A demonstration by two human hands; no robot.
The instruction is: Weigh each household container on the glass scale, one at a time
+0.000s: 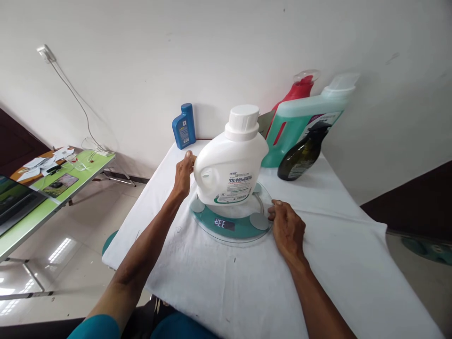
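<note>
A white cloth (247,282) covers the table nearest the viewer; beyond it stand a white wall and, at left, a green side table (52,197). The white detergent jug (229,165) stands upright on the round glass scale (231,221), long axis vertical, cap up, label facing the viewer. The left hand (183,176) grips the jug's handle. The right hand (286,228), fingers pressed together, touches the scale's rim.

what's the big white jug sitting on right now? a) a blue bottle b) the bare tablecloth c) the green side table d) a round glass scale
d: the white jug stands on the round glass scale, with the left hand on its handle and the right hand touching the scale's rim.
</note>
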